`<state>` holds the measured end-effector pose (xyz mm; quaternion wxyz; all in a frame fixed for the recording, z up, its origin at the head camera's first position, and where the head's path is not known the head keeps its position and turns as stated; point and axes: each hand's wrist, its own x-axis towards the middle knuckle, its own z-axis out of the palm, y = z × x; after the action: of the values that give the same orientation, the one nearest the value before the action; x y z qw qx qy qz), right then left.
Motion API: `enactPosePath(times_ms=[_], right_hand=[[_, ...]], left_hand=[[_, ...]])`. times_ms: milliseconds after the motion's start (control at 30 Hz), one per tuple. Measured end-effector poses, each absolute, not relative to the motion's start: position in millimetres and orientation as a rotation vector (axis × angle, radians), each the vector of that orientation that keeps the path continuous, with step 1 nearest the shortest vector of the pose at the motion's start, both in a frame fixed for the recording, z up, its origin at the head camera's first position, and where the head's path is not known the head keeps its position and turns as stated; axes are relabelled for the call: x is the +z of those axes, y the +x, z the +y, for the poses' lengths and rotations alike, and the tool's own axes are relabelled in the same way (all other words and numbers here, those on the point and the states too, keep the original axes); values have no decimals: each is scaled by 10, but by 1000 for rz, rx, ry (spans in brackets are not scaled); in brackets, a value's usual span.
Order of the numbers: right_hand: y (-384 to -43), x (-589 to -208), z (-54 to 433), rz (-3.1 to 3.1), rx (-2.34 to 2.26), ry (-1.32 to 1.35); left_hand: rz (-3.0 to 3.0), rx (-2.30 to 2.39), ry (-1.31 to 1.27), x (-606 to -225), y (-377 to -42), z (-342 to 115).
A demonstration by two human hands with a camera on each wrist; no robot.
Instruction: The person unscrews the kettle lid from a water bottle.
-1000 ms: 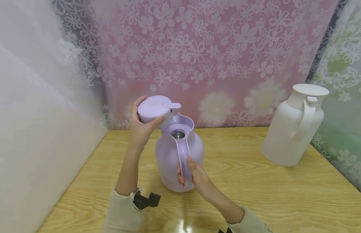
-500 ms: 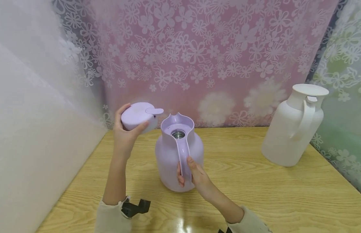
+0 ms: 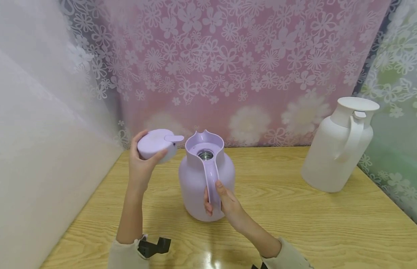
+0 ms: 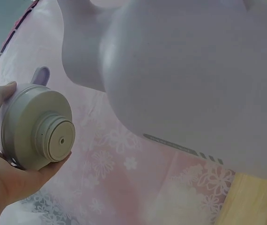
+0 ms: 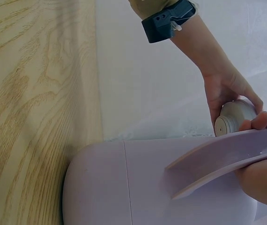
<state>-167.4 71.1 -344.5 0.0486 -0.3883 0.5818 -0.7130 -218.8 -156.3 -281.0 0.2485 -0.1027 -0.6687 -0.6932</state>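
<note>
A lilac thermos jug [image 3: 195, 183] stands upright on the wooden table, its round mouth [image 3: 205, 154] uncovered and showing a metallic inside. My right hand [image 3: 231, 206] grips the jug's handle [image 3: 212, 178], thumb along the top and fingers wrapped beneath. To the left of the jug, my left hand [image 3: 141, 168] holds the lilac lid [image 3: 156, 143] by its sides, raised above the table. The lid's small tab points right. In the left wrist view the lid's pale underside with its round stopper [image 4: 60, 139] faces the jug, apart from it.
A white thermos jug [image 3: 336, 149] with a handle stands at the right of the table [image 3: 272, 224]. Behind the table hangs a pink flowered curtain [image 3: 228, 74]. A whitish sheet [image 3: 43, 130] rises along the left edge.
My left hand has carried the lid leftward from over the jug's mouth and then a little lower. The right hand and both jugs have stayed in place.
</note>
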Motion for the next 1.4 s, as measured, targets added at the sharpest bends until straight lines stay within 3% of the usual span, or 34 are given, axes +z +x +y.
enactPosePath(times_ms=[1400], right_hand=[[-1670, -3436, 715, 1794, -2164, -1178]], left_hand=[[-1945, -1888, -158, -3535, -2417, -1945]])
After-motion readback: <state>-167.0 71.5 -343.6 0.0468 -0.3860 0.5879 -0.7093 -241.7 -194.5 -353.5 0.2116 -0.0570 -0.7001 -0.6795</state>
